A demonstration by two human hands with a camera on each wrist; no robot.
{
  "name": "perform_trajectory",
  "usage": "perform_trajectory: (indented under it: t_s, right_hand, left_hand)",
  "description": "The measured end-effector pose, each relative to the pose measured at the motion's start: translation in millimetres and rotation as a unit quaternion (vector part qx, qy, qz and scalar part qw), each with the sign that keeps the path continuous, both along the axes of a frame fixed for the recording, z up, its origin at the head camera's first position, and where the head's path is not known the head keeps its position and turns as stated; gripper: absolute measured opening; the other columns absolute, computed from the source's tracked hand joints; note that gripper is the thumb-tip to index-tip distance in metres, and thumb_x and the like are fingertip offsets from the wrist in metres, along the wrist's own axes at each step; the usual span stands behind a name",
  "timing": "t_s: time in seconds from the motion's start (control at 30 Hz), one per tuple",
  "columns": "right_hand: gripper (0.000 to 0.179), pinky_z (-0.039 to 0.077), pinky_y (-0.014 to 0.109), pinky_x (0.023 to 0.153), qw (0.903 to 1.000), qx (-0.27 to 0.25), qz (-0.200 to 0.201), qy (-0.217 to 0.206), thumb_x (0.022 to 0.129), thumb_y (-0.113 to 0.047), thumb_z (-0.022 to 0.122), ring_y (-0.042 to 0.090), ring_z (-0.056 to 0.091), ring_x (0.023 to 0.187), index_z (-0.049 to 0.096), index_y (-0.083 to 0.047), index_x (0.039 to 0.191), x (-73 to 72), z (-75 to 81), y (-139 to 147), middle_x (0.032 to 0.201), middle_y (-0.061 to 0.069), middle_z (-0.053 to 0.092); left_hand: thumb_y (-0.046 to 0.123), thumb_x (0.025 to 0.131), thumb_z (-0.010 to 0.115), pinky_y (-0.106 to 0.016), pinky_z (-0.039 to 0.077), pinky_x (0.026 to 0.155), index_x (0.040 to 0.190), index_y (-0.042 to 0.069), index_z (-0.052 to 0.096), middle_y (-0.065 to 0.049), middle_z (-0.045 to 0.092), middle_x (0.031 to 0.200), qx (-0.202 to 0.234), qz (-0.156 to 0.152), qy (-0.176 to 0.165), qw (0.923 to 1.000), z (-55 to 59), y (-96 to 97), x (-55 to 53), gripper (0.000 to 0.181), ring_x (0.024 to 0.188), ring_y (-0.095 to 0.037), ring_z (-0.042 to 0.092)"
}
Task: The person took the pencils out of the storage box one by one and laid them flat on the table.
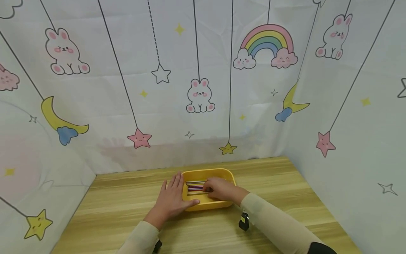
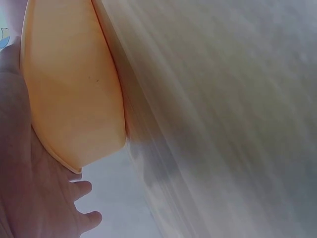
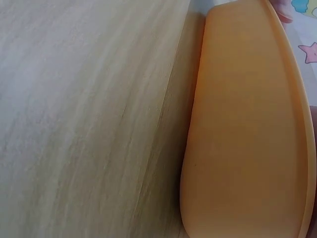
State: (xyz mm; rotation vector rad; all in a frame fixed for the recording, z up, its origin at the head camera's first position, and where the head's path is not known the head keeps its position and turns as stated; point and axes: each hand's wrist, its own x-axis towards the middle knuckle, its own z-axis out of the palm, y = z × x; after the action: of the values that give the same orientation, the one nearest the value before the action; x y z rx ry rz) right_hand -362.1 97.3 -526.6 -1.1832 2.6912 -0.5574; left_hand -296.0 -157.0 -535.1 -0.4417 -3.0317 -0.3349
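A yellow plastic tray [image 1: 209, 206] with rounded corners sits on the table, and thin coloured sticks [image 1: 195, 187] lie side by side across its left half. My left hand [image 1: 172, 199] rests on the tray's left end, fingers straight and spread, thumb along the front rim. In the left wrist view that palm lies against the tray's rim [image 2: 52, 153]. My right hand [image 1: 220, 188] reaches inside over the front right side, its fingers and thumb curled about the sticks' right ends, which it covers. The right wrist view mostly shows the tray's outer wall [image 3: 242, 124].
The wood-grain table [image 1: 127, 201] runs back to a white cloth [image 1: 171, 116] printed with rabbits, stars and moons, which also stands along both sides. A small black device [image 1: 244, 221] hangs at the right wrist, just in front of the tray.
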Motion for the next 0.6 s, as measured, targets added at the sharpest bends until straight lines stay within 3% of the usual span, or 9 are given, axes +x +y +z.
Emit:
perform_trajectory:
  t_s: [0.23, 0.6]
  right_hand:
    - [0.019, 0.057, 0.028, 0.086, 0.9988, -0.031, 0.006, -0.038, 0.097, 0.000, 0.083, 0.008, 0.064, 0.092, 0.084, -0.010, 0.113, -3.5, -1.0, 0.6, 0.103, -0.003, 0.072]
    - [0.021, 0.058, 0.025, 0.084, 0.9969, -0.053, 0.001, -0.058, 0.095, 0.004, 0.083, 0.003, 0.067, 0.092, 0.088, -0.009, 0.111, -7.2, -5.4, 0.9, 0.103, -0.004, 0.078]
  left_hand:
    - [0.090, 0.092, 0.058, -0.070, 0.018, 0.131, 0.173, -0.006, 0.025, -0.024, 0.021, 0.181, 0.010, -0.007, 0.008, 0.9999, 1.6, -1.2, 1.6, 0.130, 0.167, -0.041, 0.023]
    - [0.092, 0.091, 0.056, -0.069, 0.019, 0.131, 0.173, -0.006, 0.023, -0.023, 0.021, 0.181, 0.005, -0.005, 0.001, 1.0000, 3.4, -0.1, 2.1, 0.131, 0.168, -0.040, 0.023]
